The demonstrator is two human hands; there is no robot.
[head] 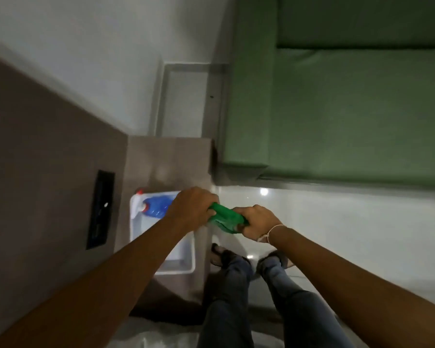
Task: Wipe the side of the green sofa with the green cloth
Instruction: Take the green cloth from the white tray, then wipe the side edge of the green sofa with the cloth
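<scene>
A bright green cloth, bunched up, is held between both hands in front of me. My left hand grips its left end and my right hand, with a white string on the wrist, grips its right end. The green sofa fills the upper right, its armrest side facing a narrow gap by the wall. Both hands are well short of the sofa, above the floor near its front corner.
A white tub holding a blue spray bottle stands on a brown side table under my left arm. A dark brown panel with a black socket is at left. My legs and sandals stand on the glossy white floor.
</scene>
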